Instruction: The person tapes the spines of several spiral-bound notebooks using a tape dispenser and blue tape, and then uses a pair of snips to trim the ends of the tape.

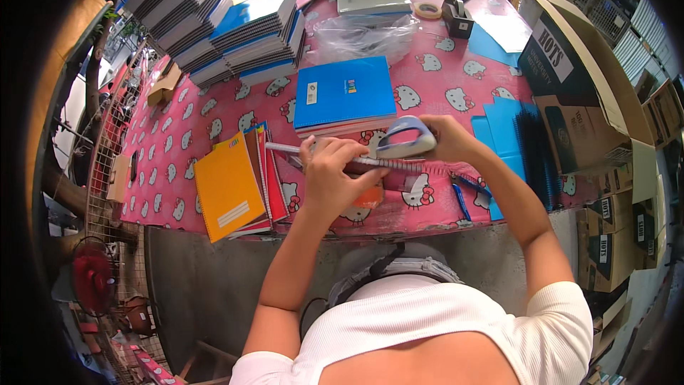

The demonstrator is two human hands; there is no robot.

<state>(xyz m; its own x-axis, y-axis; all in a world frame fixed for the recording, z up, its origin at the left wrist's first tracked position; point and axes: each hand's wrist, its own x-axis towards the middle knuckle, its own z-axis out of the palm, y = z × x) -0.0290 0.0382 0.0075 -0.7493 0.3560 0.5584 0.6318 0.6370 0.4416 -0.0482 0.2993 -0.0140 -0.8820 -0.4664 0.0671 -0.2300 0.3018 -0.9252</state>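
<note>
Bare pink tablecloth (436,80) separates right hand (449,138) from tape dispenser (460,27)

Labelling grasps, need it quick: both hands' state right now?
Left hand: closed, holding a coil-edged notebook.
Right hand: closed, holding a blue-grey handheld tool.

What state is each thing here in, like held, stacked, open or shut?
Left hand, gripping spiral-bound notebook
Spiral-bound notebook, held, partly hidden
Right hand, gripping blue-grey tool
Blue-grey tool, held
Blue notebook, closed, lying flat
Yellow notebook, closed, lying flat
Tall notebook stacks, piled up
Tape roll, lying flat
Tape dispenser, upright
Clear plastic, crumpled
Cardboard box, flaps open
</note>
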